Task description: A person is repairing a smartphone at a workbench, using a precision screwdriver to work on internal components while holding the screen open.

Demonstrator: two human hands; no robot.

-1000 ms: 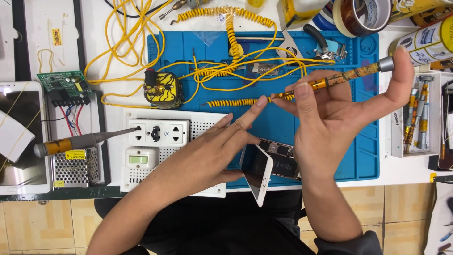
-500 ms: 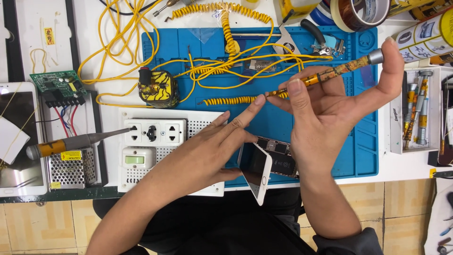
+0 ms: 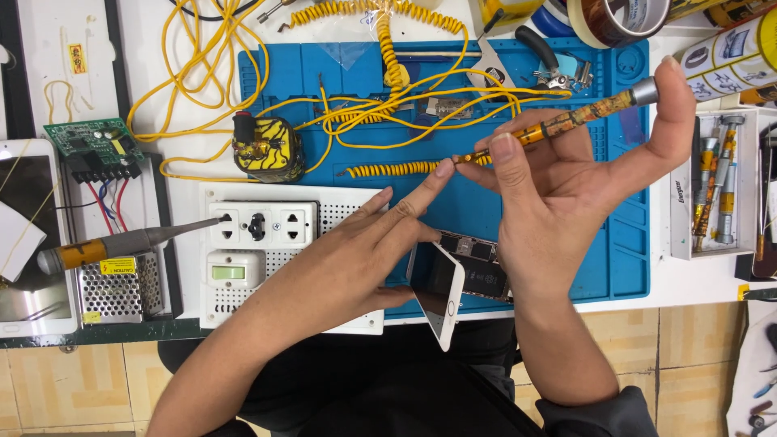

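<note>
Blue work mat [image 3: 623,243] covers bench middle, yellow cables [image 3: 202,73] looped across upper left. White socket panel [image 3: 259,235] at mat's left edge, under left forearm. Right hand [image 3: 566,186] raised over mat, pinching patterned precision screwdriver [image 3: 566,121] between thumb and fingers, index tip capping its silver end. Left hand [image 3: 364,251] open, fingers stretched, index tip touching screwdriver's bit end. Opened phone [image 3: 457,279] below both hands at mat's near edge, white screen tilted up from body.

Our left hand [image 3: 364,251] stretched forward, palm down, index finger extended, our right hand [image 3: 558,178] raised, fingers pinched together, thumb stretched out, both forearms angled inward
</note>
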